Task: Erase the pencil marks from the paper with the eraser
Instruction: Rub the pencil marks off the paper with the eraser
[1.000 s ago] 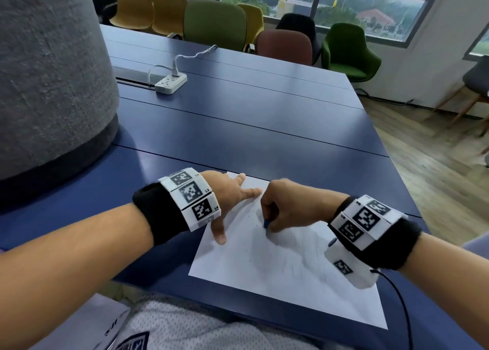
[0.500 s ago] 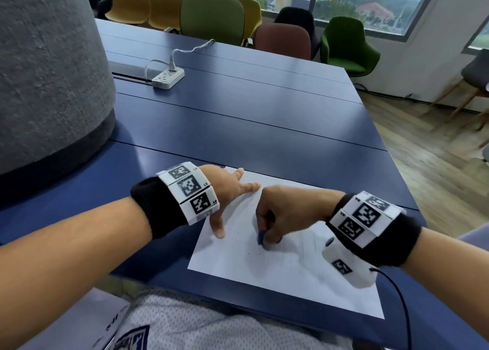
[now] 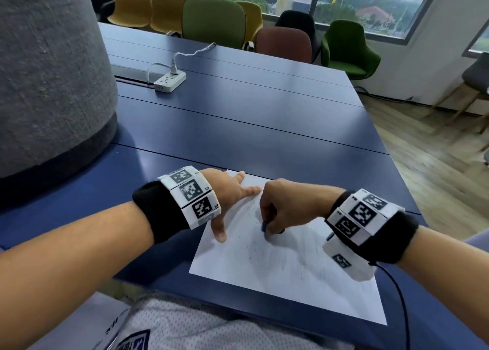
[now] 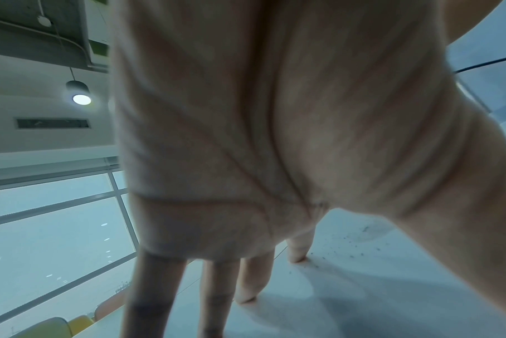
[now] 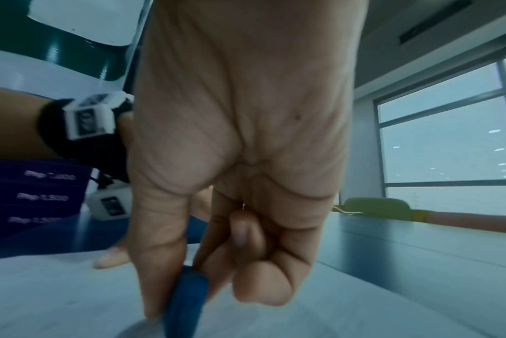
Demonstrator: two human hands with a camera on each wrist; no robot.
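A white sheet of paper [image 3: 291,270] with faint pencil marks [image 3: 254,246] lies on the blue table near its front edge. My right hand [image 3: 280,209] pinches a small blue eraser [image 3: 264,226] and holds its tip down on the paper's upper middle. In the right wrist view the eraser [image 5: 185,304] sits between thumb and forefinger, the other fingers curled. My left hand [image 3: 227,196] lies spread on the paper's upper left corner, fingers straight, pressing it flat. The left wrist view shows those fingers [image 4: 248,281] on the paper [image 4: 376,297], with dark eraser crumbs [image 4: 353,247] scattered nearby.
A large grey fabric-covered column [image 3: 50,71] stands at the left on the table [image 3: 251,127]. A white power strip [image 3: 169,81] with a cable lies far back. Coloured chairs [image 3: 214,21] line the far side. A black wire [image 3: 399,296] runs from my right wrist.
My right hand has slid the eraser toward me and slightly left, then a little right, over the sheet's upper middle. The left hand stays pressed on the upper left corner.
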